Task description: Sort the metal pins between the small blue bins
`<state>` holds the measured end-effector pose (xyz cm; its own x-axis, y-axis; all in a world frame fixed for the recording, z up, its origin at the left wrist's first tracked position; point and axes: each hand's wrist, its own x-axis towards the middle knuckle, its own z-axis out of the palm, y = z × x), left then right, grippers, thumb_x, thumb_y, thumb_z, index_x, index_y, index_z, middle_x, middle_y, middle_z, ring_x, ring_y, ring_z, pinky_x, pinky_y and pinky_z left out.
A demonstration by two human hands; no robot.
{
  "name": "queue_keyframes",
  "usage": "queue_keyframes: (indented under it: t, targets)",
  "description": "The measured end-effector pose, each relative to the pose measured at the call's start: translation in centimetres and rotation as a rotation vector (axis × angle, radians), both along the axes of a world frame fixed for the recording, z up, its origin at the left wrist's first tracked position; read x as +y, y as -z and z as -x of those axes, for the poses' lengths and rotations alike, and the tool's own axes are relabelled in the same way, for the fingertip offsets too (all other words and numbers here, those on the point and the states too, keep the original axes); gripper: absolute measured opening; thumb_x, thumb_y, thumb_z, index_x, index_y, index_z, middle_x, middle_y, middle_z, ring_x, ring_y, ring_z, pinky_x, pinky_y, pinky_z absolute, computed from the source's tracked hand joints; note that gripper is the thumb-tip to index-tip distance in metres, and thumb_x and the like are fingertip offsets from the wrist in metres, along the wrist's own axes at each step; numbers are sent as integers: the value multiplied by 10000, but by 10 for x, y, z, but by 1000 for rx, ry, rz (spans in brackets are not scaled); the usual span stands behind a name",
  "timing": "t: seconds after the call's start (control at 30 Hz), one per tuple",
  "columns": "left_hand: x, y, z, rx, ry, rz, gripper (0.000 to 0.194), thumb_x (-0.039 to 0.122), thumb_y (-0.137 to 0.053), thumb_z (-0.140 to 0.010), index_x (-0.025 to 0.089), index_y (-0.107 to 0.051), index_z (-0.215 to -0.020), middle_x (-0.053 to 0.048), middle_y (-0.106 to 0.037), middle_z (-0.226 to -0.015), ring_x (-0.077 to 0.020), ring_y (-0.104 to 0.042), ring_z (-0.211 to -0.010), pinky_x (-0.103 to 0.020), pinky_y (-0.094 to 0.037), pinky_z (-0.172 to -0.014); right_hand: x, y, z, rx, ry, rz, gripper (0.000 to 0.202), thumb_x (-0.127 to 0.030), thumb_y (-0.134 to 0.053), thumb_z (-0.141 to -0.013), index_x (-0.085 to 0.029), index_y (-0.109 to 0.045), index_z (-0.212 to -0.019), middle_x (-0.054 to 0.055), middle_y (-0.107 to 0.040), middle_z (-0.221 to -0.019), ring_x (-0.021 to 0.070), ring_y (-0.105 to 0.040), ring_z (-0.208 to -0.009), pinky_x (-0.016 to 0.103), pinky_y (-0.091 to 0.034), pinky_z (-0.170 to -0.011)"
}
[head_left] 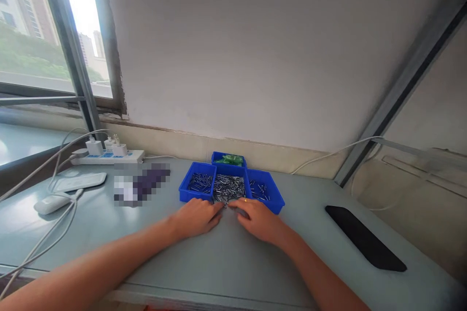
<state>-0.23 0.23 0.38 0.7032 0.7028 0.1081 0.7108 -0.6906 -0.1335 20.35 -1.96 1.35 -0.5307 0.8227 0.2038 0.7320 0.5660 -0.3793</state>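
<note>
The bare left hand (199,216) and bare right hand (257,216) were slightly apart at the front of the open blue plastic middle bin (230,170), which held slim silvery metal pieces (229,187) toward the grey tabletop's (226,267) back edge. Whether the fingers gripped any piece could not be told. A flat black pad (365,238) lay nearer the right edge.

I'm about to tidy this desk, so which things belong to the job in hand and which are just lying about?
Seem to belong:
middle blue bin, fingers at its front edge
small metal pieces
left blue bin
right blue bin
back blue bin, perhaps

Seem just lying about:
power strip
rounded white gadget
flat white pad
black mat
blurred purple item
</note>
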Motion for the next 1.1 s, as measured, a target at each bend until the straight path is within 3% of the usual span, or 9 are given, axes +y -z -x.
queue_keyframes:
  t: [0.17,0.3,0.43,0.6,0.8,1.1]
  targets:
    - [2,1,1,-16,48,29,245,289,-359,-929,185,-571,-993,-77,-675,-770,-265,-669,-703,-329,-498,-601,2,10,2,-63,-92,24,389,-166,-415,-849,-243,-573,-1196,32,-553,-1246,200,-525,-1096,334,-379,-960]
    - [2,1,1,-25,62,37,233,279,-372,-921,178,-572,-982,-76,-669,-770,-257,-665,-700,-325,-496,-602,2,14,5,-98,-72,17,379,-219,-412,-877,-256,-549,-1228,35,-485,-1328,213,-491,-1153,350,-369,-976]
    - [4,4,0,-31,-1,23,228,270,-361,-925,170,-562,-962,-77,-665,-757,-260,-664,-700,-336,-504,-610,3,17,11,-139,-49,-3,381,-227,-414,-871,-254,-537,-1231,44,-461,-1352,227,-516,-1126,360,-404,-931]
    - [5,7,-2,-10,-54,-21,230,262,-358,-917,154,-557,-961,-95,-660,-715,-285,-665,-664,-358,-507,-578,5,20,12,-145,-34,-41,336,-222,-407,-879,-222,-568,-1174,50,-543,-1250,209,-549,-1065,321,-414,-894]
    - [3,6,-2,10,-65,-51,267,299,-344,-930,153,-568,-934,-96,-662,-706,-282,-667,-665,-361,-513,-584,6,13,6,-158,21,-62,229,-229,-409,-893,-194,-632,-932,47,-637,-949,185,-593,-872,279,-426,-750]
    - [3,6,-1,-9,-57,-27,225,301,-368,-923,179,-550,-973,-81,-668,-733,-293,-664,-686,-372,-512,-586,4,7,4,-142,-21,-61,242,-227,-418,-896,-192,-642,-812,26,-646,-839,166,-581,-806,254,-392,-693]
